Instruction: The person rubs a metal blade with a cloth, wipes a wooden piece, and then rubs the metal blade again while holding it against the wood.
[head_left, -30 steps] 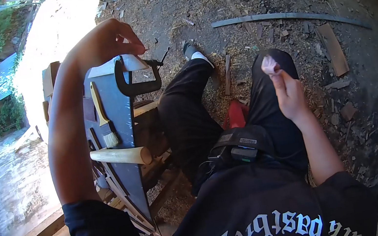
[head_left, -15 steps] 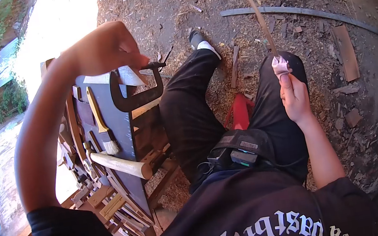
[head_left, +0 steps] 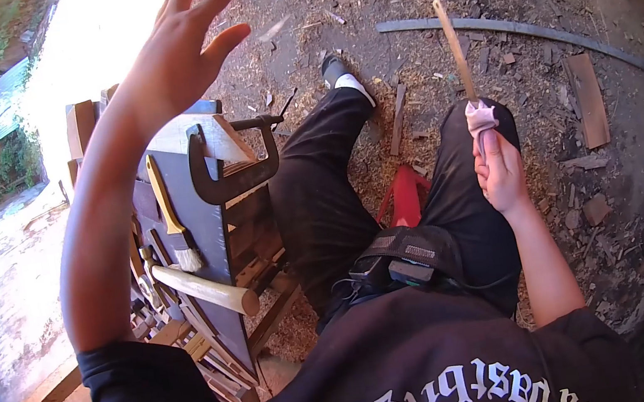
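My left hand is raised in the air beyond the bench, fingers spread and holding nothing. A small pale flake, blurred, shows just to the right of its fingertips. Below that hand, a black C-clamp grips a light wooden board at the edge of the dark bench top. Over my right knee, my right hand is closed around a thin wooden stick pointing away from me. Pinkish cloth-like material is wrapped round the stick just above my fingers.
A paintbrush and a wooden-handled hammer lie on the bench. Beneath and beside it are wood pieces. A red object stands between my legs. Shavings, scraps and a long curved strip cover the ground.
My left hand has lifted away from the clamp and its fingers have spread; the pale flake now appears beside it. My right hand keeps hold of the stick, shifted slightly.
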{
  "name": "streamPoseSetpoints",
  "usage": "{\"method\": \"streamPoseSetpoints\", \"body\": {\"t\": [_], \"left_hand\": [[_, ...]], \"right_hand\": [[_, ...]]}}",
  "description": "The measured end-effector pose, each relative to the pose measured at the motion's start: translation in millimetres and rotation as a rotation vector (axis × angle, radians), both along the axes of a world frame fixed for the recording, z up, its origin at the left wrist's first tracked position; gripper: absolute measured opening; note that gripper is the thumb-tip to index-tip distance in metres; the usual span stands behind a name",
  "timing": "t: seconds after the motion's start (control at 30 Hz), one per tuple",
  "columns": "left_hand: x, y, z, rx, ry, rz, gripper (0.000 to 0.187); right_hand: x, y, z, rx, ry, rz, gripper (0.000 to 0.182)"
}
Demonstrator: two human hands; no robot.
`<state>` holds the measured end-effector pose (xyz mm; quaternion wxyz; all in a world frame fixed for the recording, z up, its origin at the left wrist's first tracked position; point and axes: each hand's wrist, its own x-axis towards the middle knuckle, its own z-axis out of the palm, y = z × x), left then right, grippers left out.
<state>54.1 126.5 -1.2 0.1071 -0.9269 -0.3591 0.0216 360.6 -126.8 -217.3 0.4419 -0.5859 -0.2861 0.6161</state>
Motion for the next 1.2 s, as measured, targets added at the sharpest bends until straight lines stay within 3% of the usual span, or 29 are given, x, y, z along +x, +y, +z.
{"method": "streamPoseSetpoints", "body": {"t": [0.13,0.27,0.33,0.4,0.43,0.53,0.63,0.77,1.03,1.2], "left_hand": [[-15.5,-30.1,34.8,-0.529,-0.206,0.347,0.029],[-29.4,-84.5,40.5,-0.336,-0.282,0.398,0.031],[-41.2,-106.9,34.1,-0.318,-0.317,0.380,0.052],[-46.8,-123.4,31.0,-0.344,-0.361,0.395,0.067],[-51.4,-127.1,25.7,-0.313,-0.371,0.384,0.078],[-58.2,-130.1,17.2,-0.305,-0.470,0.379,0.079],[-66.9,-124.9,4.5,-0.325,-0.535,0.393,0.091],[-75.8,-121.8,-15.8,-0.344,-0.444,0.365,0.118],[-80.4,-122.1,-21.5,-0.272,-0.436,0.310,0.113],[-79.9,-122.2,-24.1,-0.259,-0.404,0.297,0.112]], "right_hand": [[-13.1,0.0,21.9,0.148,-0.197,0.056,0.049],[-59.5,10.9,71.9,0.321,-0.091,0.296,0.037],[-92.8,21.8,93.3,0.520,-0.067,0.375,0.034],[-114.6,38.2,111.2,0.375,-0.078,0.555,0.044],[-126.4,43.9,112.6,0.425,-0.059,0.538,0.045],[-134.3,44.4,121.4,0.444,-0.059,0.537,0.048],[-137.8,33.4,118.6,0.426,-0.117,0.541,0.051],[-154.1,80.8,124.8,0.389,-0.185,0.563,0.054],[-163.8,85.9,133.9,0.470,-0.312,0.529,0.051],[-162.3,89.0,121.4,0.448,-0.245,0.547,0.047]]}}
